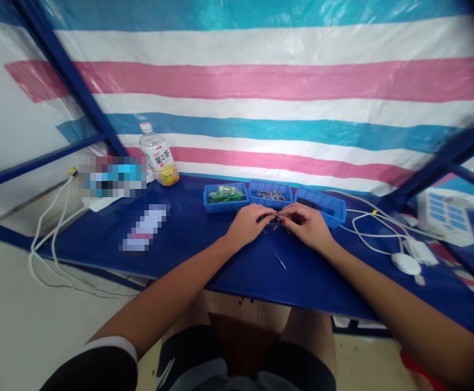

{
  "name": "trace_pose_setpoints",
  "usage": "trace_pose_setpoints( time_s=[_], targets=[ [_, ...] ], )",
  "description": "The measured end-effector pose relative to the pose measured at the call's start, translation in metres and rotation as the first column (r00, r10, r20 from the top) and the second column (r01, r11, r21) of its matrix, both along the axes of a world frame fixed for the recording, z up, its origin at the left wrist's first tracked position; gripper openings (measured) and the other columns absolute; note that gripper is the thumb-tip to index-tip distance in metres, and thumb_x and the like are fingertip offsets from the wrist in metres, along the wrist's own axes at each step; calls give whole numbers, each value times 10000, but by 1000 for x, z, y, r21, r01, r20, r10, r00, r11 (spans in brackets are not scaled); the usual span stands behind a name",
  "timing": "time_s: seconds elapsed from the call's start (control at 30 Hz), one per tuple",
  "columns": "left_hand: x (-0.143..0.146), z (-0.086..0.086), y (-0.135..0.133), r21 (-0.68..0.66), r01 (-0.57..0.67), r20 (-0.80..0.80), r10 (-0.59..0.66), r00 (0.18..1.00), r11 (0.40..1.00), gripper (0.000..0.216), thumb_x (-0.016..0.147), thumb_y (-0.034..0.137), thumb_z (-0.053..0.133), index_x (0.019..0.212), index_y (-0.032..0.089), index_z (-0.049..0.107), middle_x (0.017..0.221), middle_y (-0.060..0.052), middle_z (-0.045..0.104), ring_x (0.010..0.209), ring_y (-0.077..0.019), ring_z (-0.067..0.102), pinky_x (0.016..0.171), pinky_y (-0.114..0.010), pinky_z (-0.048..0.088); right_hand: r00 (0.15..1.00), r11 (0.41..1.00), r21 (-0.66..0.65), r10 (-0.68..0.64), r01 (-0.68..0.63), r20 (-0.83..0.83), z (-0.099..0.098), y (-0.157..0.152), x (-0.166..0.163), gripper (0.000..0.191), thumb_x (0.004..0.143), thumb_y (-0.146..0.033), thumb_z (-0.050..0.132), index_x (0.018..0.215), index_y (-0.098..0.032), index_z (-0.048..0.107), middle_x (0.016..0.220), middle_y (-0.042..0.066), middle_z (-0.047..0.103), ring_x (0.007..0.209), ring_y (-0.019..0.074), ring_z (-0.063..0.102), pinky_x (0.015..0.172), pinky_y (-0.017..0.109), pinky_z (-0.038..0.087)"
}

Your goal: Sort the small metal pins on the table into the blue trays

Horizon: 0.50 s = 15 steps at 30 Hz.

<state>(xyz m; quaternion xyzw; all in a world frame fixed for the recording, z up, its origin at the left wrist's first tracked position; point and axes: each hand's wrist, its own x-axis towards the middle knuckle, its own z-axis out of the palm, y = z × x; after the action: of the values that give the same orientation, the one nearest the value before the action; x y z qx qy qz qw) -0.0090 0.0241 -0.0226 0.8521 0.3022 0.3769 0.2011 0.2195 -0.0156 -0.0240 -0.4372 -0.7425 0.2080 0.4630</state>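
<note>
My left hand (248, 224) and my right hand (308, 227) meet fingertip to fingertip just in front of the bins. Both are closed in a pinch around a small metal piece (276, 215), too small to name exactly. Below the fingers, several thin dark and silver pieces (276, 224) lie loose on the blue table (237, 271), partly hidden by the hands. One slim metal piece with a thicker end (280, 262) lies alone nearer the front edge. Behind the hands stand a blue bin with silver metal pieces (270, 203) and another with dark pieces (330, 213).
A third blue bin (225, 206) holds green plastic packets. A drink bottle (161, 157) stands at the back left, and a blurred flat object (145, 229) lies before it. White cables and a round white device (406, 264) are on the right, near a white block (444, 220).
</note>
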Motion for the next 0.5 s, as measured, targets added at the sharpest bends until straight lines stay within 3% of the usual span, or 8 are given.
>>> trace_pose_setpoints(
  time_s=[0.2, 0.33, 0.5],
  targets=[
    [0, -2, 1, 26, -3, 49, 2, 999, 1000, 208, 1040, 246, 633, 1159, 228, 803, 1130, -54, 820, 1057, -222, 741, 986, -398, 574, 986, 996, 92, -25, 10, 163, 7, -2, 1, 146, 988, -359, 693, 1019, -261, 797, 1017, 65, 797, 869, 237, 742, 788, 417, 615],
    [0, 0, -1, 17, -7, 44, 6, 999, 1000, 196, 1028, 218, 636, 1136, 221, 800, 1121, -57, 820, 1048, -227, 743, 983, -399, 574, 987, 999, 17, -46, 44, 153, 1, -1, 1, 153, 945, -328, 736, 1076, -255, 766, 967, 43, 809, 782, 220, 740, 736, 388, 612],
    [1, 4, -6, -85, 0, 121, 11, 993, 996, 350, 1005, 215, 660, 1354, 217, 688, 1073, -38, 830, 1019, -210, 763, 978, -368, 584, 992, 1000, 19, 7, -9, 125, 2, -3, -1, 407, 959, -264, 658, 1367, -259, 652, 953, 31, 757, 774, 203, 704, 728, 370, 605]
  ],
)
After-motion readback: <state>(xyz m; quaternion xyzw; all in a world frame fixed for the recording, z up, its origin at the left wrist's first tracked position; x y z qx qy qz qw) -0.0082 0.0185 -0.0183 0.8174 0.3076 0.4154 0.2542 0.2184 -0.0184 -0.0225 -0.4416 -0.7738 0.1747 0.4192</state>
